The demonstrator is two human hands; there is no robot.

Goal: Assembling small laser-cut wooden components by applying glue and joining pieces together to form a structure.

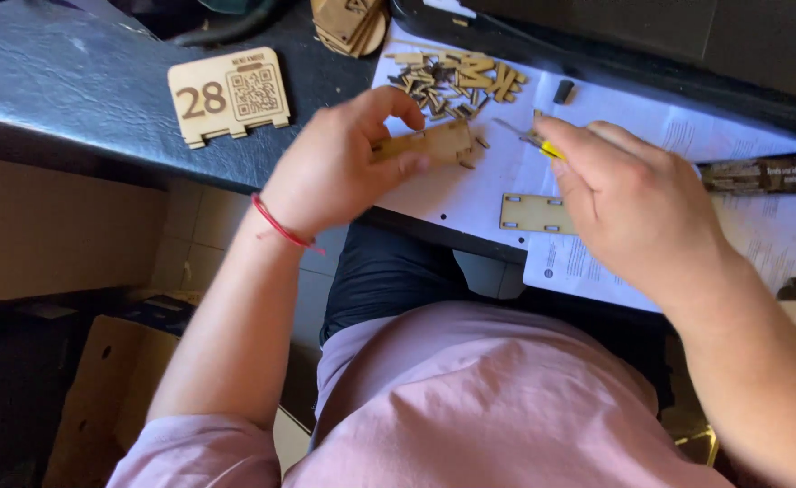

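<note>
The thin plywood panel (429,143) is looking pale and matt, the dark surface (81,81) is showing a leathery, slightly glossy grain, and the white paper sheets (497,176) are lying smooth.

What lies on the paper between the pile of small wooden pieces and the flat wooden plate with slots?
In the head view, between the pile and the flat plate lies bare white paper, crossed only by the tip of the yellow-handled tool in the right hand.

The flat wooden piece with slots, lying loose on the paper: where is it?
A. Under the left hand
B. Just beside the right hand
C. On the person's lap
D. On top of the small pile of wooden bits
B: the piece lies flat on the paper, right beside the right hand.
</note>
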